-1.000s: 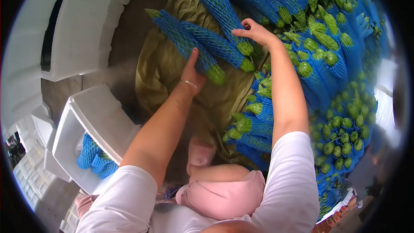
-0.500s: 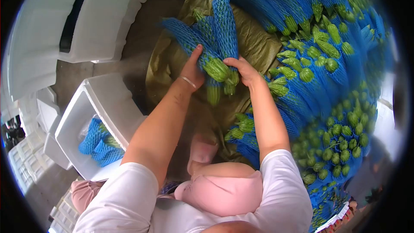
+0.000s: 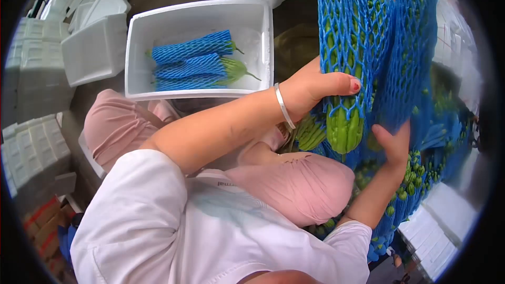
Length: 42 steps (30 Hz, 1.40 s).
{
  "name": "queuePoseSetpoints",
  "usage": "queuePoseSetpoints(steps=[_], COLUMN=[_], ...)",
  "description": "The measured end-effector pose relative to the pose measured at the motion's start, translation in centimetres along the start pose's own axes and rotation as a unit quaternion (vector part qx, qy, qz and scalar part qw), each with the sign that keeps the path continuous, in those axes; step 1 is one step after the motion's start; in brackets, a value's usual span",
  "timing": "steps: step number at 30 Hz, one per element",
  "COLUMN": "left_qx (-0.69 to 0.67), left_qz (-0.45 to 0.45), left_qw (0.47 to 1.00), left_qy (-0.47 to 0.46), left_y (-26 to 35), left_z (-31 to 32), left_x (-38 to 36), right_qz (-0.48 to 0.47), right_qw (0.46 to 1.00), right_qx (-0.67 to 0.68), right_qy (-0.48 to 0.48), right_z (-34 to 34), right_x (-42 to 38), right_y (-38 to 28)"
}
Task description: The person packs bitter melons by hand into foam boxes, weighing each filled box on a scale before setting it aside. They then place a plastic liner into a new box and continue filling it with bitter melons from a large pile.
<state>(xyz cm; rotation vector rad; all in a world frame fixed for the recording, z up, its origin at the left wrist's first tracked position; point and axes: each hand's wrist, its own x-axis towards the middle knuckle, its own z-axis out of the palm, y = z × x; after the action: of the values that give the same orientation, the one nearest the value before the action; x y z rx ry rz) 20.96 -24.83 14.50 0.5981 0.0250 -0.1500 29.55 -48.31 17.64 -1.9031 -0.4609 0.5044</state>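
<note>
Close to the camera at the upper right, several bitter gourds in blue foam net sleeves are held up. My left hand (image 3: 310, 89), wearing a silver bangle, is closed on one bitter gourd (image 3: 345, 126), its thumb across the net near the bare green end. Below and to the right, my right hand (image 3: 393, 143) grips another netted bitter gourd (image 3: 404, 52) from its lower end; this one is blurred and its fingers are partly hidden. Left of my hands sits a white foam box (image 3: 200, 94) with a few netted bitter gourds (image 3: 192, 46) lying in it.
Beneath and beyond my right hand is a large heap of netted bitter gourds (image 3: 413, 176). White foam boxes (image 3: 94, 50) are stacked on the left, with cartons (image 3: 39, 226) at the lower left. More white foam (image 3: 431, 236) stands at the lower right.
My hands have lifted the bitter gourds nearer the camera. The view has swung left, bringing the foam box toward the upper middle and showing more of its contents.
</note>
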Motion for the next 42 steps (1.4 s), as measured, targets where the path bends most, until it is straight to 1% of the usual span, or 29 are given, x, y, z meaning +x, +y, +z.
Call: queuePoseSetpoints(steps=[1,2,4,5,7,9,12,13,15,16,18,19,22,24,26,27,28,29,31,32,33,34,35,36,37,38,39,41,42], left_qx=[0.017,0.033,0.081,0.092,0.126,0.156,0.138,0.136,0.14,0.135,0.107,0.109,0.108,0.098,0.135,0.132,0.112,0.093,0.044,0.018,-0.006,0.046,0.098,0.099,0.153,0.205,0.205,0.19,0.194], left_qz=[0.025,0.046,0.104,0.135,0.19,0.26,0.293,0.302,0.34,0.341,0.346,0.316,0.248,0.239,0.198,0.187,0.202,0.217,0.265,0.287,0.309,0.303,0.299,0.301,0.272,0.237,0.234,0.188,0.189], left_qw=[0.999,0.997,0.984,0.979,0.949,0.909,0.879,0.876,0.857,0.857,0.858,0.873,0.915,0.918,0.947,0.958,0.962,0.965,0.955,0.949,0.942,0.938,0.93,0.929,0.913,0.889,0.889,0.889,0.889], left_qy=[0.028,0.057,0.119,0.124,0.218,0.286,0.351,0.35,0.361,0.362,0.365,0.356,0.3,0.302,0.216,0.175,0.147,0.118,0.125,0.129,0.131,0.162,0.192,0.191,0.263,0.334,0.336,0.372,0.37], left_y=[2.2,4.2,8.4,10.3,14.4,17.6,19.8,19.8,19.6,19.4,19.0,19.1,19.4,19.1,18.8,18.7,18.3,17.8,17.1,17.3,17.5,17.9,18.3,18.8,19.3,19.6,19.7,20.1,20.3], left_z=[0.1,-0.1,-1.4,-2.9,-6.3,-8.9,-11.6,-12.2,-13.3,-13.7,-14.0,-13.6,-14.0,-13.5,-13.4,-12.7,-12.1,-11.3,-8.3,-7.6,-6.9,-6.8,-7.1,-7.9,-9.0,-9.9,-10.4,-11.1,-11.5], left_x=[-2.9,-6.1,-12.9,-16.4,-22.9,-28.5,-33.7,-34.5,-35.6,-35.7,-35.1,-34.9,-33.8,-32.1,-30.9,-30.1,-29.1,-28.0,-25.6,-25.4,-25.2,-25.4,-25.4,-26.0,-27.0,-27.7,-27.9,-27.9,-27.7], right_qz=[-0.015,-0.023,-0.116,-0.099,-0.088,-0.126,-0.182,-0.19,-0.28,-0.279,-0.264,-0.268,-0.314,-0.282,-0.199,-0.121,-0.037,-0.037,0.011,0.01,0.015,0.02,0.018,-0.038,-0.09,-0.137,-0.135,-0.171,-0.173], right_qw=[0.996,0.996,0.97,0.962,0.936,0.885,0.787,0.783,0.707,0.704,0.746,0.706,0.693,0.7,0.821,0.88,0.898,0.897,0.844,0.844,0.885,0.92,0.92,0.943,0.928,0.874,0.875,0.752,0.754], right_qx=[-0.083,-0.089,-0.211,-0.241,-0.302,-0.388,-0.512,-0.516,-0.54,-0.543,-0.442,-0.51,-0.555,-0.556,-0.292,-0.101,0.094,0.094,0.339,0.34,0.28,0.217,0.217,0.023,-0.172,-0.358,-0.356,-0.565,-0.564], right_qy=[-0.007,-0.014,-0.043,-0.079,-0.157,-0.223,-0.291,-0.291,-0.361,-0.364,-0.423,-0.411,-0.337,-0.348,-0.448,-0.449,-0.429,-0.43,-0.415,-0.414,-0.372,-0.326,-0.326,-0.329,-0.319,-0.297,-0.299,-0.294,-0.29], right_z=[0.7,2.5,7.3,9.2,13.2,17.4,24.0,25.4,27.7,28.5,29.5,30.2,31.2,31.6,32.2,32.8,33.4,33.8,34.1,33.8,33.1,32.3,31.3,30.1,29.1,28.8,29.7,32.4,33.8], right_x=[-0.6,-0.9,-0.7,-0.5,0.8,3.3,6.4,7.6,9.8,10.5,12.0,11.7,10.7,10.8,10.4,9.2,7.6,6.6,5.6,6.0,6.7,7.5,8.7,10.3,11.8,12.8,13.5,14.6,15.6], right_y=[-2.0,-3.6,-6.2,-6.7,-7.4,-7.7,-7.0,-6.3,-3.8,-2.0,1.3,1.9,3.7,2.5,-2.1,-4.9,-7.3,-9.3,-11.6,-11.6,-11.6,-11.5,-11.6,-11.8,-11.9,-11.9,-11.4,-9.7,-8.2])
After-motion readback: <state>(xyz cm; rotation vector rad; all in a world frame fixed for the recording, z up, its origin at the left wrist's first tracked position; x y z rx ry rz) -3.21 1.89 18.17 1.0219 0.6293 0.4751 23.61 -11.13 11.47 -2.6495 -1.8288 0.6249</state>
